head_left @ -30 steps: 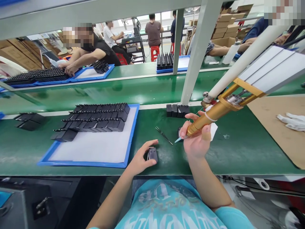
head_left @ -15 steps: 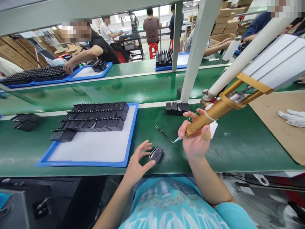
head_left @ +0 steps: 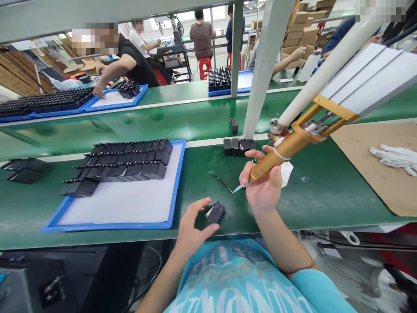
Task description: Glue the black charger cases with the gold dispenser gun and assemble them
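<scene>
My left hand (head_left: 191, 226) is open, its thumb and fingers spread around the near side of a black plug adapter (head_left: 216, 213) on the green bench. The adapter has two pins on top, and a pale strip shows along its left side. I cannot tell whether the fingertips touch it. My right hand (head_left: 264, 194) is wrapped round a gold glue dispenser (head_left: 272, 161), which slants down to a pale blue nozzle (head_left: 238, 188). Beside the nozzle tip lie thin metal tweezers (head_left: 220, 181). A white piece (head_left: 286, 174) shows partly behind my right hand.
To the left, a blue-rimmed tray (head_left: 177, 191) holds rows of black adapters (head_left: 130, 158). More adapters (head_left: 235, 148) stand by the upright post (head_left: 257, 87). Cardboard (head_left: 368, 169) with white gloves (head_left: 394, 157) lies right. Across the green conveyor (head_left: 146, 126), a co-worker's hand (head_left: 99, 90) is over another tray.
My view has shifted slightly. The fingers and thumb of my left hand have opened a little wider beside the adapter. Across the conveyor, the co-worker's hand has moved right over the tray.
</scene>
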